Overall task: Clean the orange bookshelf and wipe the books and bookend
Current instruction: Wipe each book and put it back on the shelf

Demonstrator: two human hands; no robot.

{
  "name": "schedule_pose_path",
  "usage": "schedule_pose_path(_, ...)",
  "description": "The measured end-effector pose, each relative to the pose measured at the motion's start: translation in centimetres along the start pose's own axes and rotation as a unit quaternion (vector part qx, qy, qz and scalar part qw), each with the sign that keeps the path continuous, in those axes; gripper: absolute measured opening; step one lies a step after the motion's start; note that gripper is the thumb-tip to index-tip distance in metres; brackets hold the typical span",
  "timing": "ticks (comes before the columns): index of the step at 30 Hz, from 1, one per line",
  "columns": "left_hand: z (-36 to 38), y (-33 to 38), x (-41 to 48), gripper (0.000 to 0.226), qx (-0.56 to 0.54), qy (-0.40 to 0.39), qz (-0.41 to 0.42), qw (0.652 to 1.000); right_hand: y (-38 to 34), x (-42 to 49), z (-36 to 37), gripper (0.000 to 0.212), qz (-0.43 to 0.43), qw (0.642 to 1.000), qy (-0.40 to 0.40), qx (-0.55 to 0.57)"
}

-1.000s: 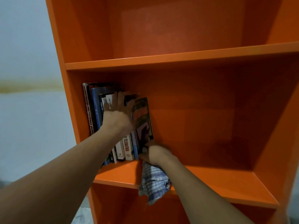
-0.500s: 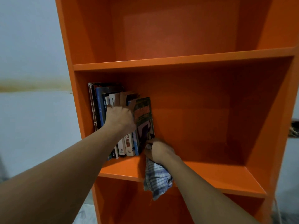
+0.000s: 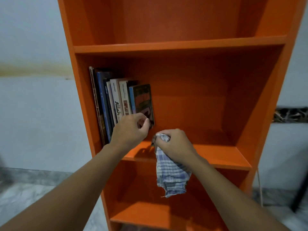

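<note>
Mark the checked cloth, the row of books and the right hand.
checked cloth (image 3: pixel 171 174): head view, on the hanging part.
row of books (image 3: pixel 115 95): head view, on a white spine.
right hand (image 3: pixel 175 144): head view, on the back of the hand.

Left hand (image 3: pixel 129 129) hides the books' (image 3: pixel 116 100) lower ends (spine titles blurred).

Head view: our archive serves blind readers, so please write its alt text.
A person's right hand grips a checked cloth before an orange bookshelf; the left hand curls by the lower corner of the rightmost book in a middle-shelf row.
</note>
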State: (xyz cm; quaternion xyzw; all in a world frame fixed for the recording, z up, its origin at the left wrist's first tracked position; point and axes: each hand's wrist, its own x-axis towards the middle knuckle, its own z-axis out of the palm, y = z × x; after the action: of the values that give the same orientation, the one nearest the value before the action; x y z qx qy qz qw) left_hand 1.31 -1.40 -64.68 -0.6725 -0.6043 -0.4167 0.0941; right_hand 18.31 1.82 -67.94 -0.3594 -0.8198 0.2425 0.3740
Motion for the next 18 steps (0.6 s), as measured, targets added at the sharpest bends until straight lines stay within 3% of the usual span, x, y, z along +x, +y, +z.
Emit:
schedule_pose_path(4,1.7,1.4,-4.7,0.025,-0.166,-0.092,-0.041,0.981,-0.6,-5.3,-0.5,0.030,-0.026,0.999,-0.017,-0.016)
schedule_pose_path(9,5.9,3.3,-12.8,0.027,-0.274,-0.174,-0.147,0.934,2.8,-12.9,0.1,0.016,0.040,0.994,-0.073,-0.068)
schedule_pose_path(14,11.9,4.1,-21.8,0.027,-0.233,-0.324,-0.206,0.893,11.1,-20.8,3.4,0.032,0.164,0.970,-0.163,-0.072)
schedule_pose_path(18,18.3,3.2,-29.1,0.027,-0.150,-0.492,-0.319,0.796,18.1,-27.3,8.4,0.019,0.271,0.942,-0.184,-0.071)
